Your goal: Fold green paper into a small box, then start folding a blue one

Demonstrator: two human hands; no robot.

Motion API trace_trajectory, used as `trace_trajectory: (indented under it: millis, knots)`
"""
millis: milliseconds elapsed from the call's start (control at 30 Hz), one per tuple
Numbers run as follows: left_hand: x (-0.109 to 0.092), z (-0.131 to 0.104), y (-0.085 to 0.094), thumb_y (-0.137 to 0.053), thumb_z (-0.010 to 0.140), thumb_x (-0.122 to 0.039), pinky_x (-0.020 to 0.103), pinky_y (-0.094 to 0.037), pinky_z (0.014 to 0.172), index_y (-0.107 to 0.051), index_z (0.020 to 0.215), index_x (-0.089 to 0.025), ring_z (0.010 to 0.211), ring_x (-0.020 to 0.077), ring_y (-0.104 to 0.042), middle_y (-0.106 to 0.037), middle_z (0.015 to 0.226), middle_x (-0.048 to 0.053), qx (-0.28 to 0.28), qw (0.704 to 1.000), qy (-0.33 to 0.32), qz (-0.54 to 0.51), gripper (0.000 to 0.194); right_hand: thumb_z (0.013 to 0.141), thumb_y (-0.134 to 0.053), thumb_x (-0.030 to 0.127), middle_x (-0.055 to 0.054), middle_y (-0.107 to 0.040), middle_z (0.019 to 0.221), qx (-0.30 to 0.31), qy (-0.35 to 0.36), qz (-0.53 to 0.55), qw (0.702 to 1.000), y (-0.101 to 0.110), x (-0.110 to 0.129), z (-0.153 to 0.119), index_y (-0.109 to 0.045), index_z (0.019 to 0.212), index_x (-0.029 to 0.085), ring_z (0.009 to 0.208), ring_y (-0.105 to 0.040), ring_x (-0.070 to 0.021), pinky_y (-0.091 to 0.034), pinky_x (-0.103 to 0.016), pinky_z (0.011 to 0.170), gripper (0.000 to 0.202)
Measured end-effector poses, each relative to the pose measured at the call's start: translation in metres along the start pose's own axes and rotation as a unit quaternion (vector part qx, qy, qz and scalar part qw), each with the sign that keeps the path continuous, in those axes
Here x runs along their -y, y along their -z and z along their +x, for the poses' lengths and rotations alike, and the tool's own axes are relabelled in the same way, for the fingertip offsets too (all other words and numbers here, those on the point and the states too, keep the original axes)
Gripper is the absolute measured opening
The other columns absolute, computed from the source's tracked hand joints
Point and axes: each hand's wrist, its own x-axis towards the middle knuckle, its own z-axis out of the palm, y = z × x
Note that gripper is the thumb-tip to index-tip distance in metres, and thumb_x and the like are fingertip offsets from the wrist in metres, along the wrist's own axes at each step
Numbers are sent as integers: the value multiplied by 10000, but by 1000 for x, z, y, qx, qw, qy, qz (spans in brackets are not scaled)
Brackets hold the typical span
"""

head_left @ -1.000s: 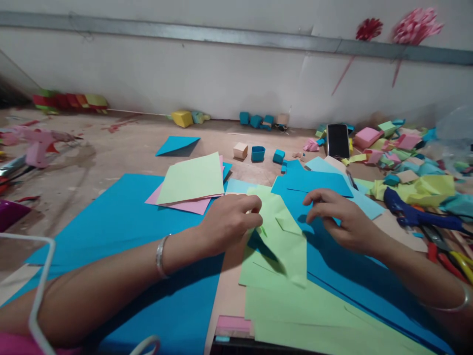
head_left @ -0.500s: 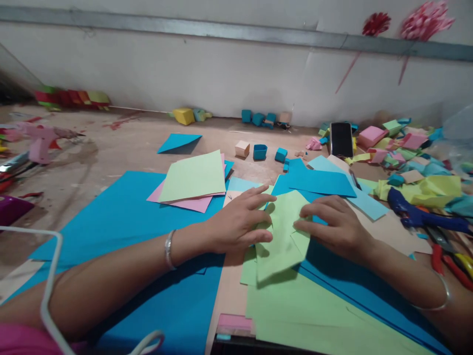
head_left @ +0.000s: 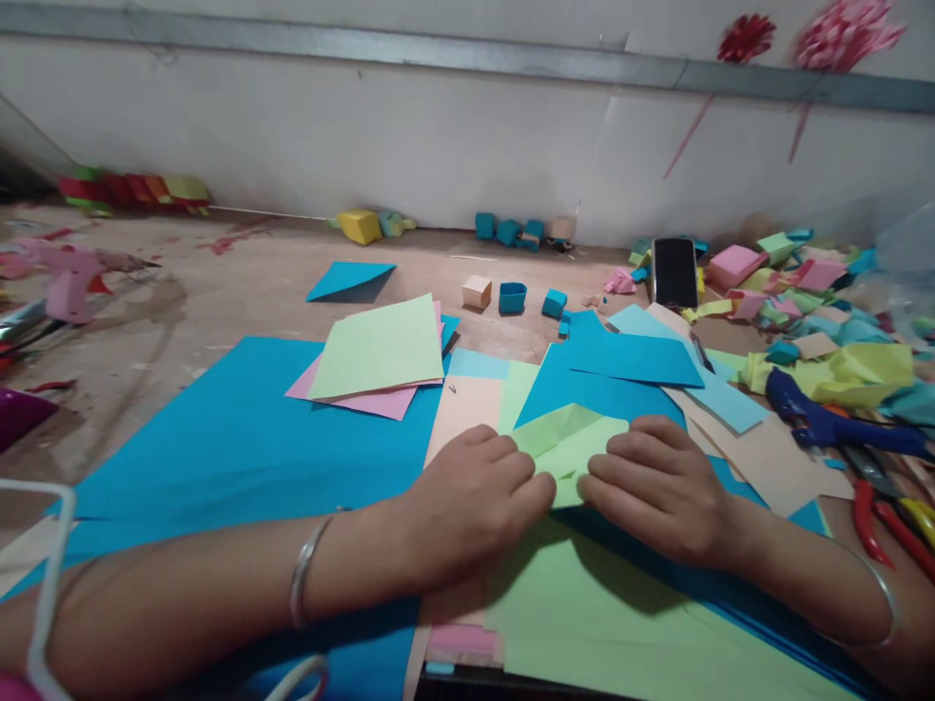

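Your left hand [head_left: 478, 497] and right hand [head_left: 661, 487] cover the side edges of the folded green paper [head_left: 570, 438]; the frame's left edge cuts off a purple object [head_left: 21, 419], its top edge the pink flower [head_left: 847, 34]; the dark mark [head_left: 452, 388] on your peach sheet [head_left: 471, 419] is too small to read.

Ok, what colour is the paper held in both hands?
The paper is light green, seen best in the head view.

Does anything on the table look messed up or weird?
Yes, a few things. Red marks streak the tabletop toward the back left, maybe a stain. On the right, yellow paper is all crumpled, unlike the big, flat blue sheet on the left. A pink sheet pokes out crookedly from under a pale green one.
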Motion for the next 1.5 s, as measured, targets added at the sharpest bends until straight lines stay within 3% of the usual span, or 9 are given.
trace_trajectory:
  millis: [133,233,433,633,867,967,1067,1233,1500]
  knots:
    - [14,0,-10,-431,937,-219,271,-311,536,-585,1017,-181,621,161,-549,-635,711,18,13,984,140,-109,178,892,-559,209,-41,-695,868,-17,-80,27,996,-8,-13,-1,-561,1090,227,820,-579,-199,-399,-365,737,199]
    - [17,3,-5,-476,926,-285,243,-324,538,-611,908,-176,655,156,-574,-645,737,25,38,964,189,-184,174,905,-537,234,-59,-676,836,-16,-150,77,986,-13,-22,-1,-548,1123,186,787,-569,-196,-416,-339,696,223]
    - [15,5,-2,-444,963,-391,229,-355,551,-627,736,-166,661,132,-549,-626,738,34,18,966,168,-195,368,915,-546,306,-49,-679,815,8,-168,177,970,-16,-22,1,-598,962,207,772,-582,-178,-426,-313,695,121]
    - [24,5,-9,-399,988,-309,308,-354,621,-631,744,-152,720,174,-491,-634,812,73,-60,993,104,-10,372,898,-559,324,-63,-669,857,46,-227,188,955,-14,-28,-2,-605,1082,196,784,-588,-185,-452,-306,683,229]
    - [30,9,-11,-397,967,-324,336,-333,636,-588,708,-160,702,193,-459,-566,756,68,53,985,164,19,360,907,-540,338,-63,-659,793,45,-267,127,954,-23,-29,-4,-626,1022,181,739,-571,-196,-412,-316,656,213]
    - [33,8,-16,-448,951,-346,332,-347,639,-596,790,-153,728,203,-468,-574,797,73,49,984,172,19,293,899,-555,352,-59,-641,765,45,-262,99,959,-25,-29,-4,-621,975,179,735,-544,-206,-383,-323,652,200]
    - [34,7,-19,-481,949,-289,333,-399,712,-606,986,-163,861,222,-507,-602,951,94,-2,991,132,25,182,880,-580,354,-48,-601,734,65,-254,75,962,-25,-28,-3,-593,912,175,722,-493,-206,-355,-323,645,183]
    - [32,4,-18,-484,961,-247,464,-339,1008,-594,1149,-308,1234,267,-429,-537,1322,68,-69,994,-48,67,226,883,-557,321,-47,-557,745,79,-238,47,967,-26,-26,-4,-522,824,181,725,-442,-200,-329,-320,643,156]
    - [30,4,-23,-551,896,-514,513,-203,1120,-598,1170,-268,1302,280,-367,-512,1375,34,-54,994,-55,75,371,876,-562,260,-69,-581,834,50,-215,33,975,-26,-25,-3,-554,838,176,808,-472,-216,-355,-336,714,92]
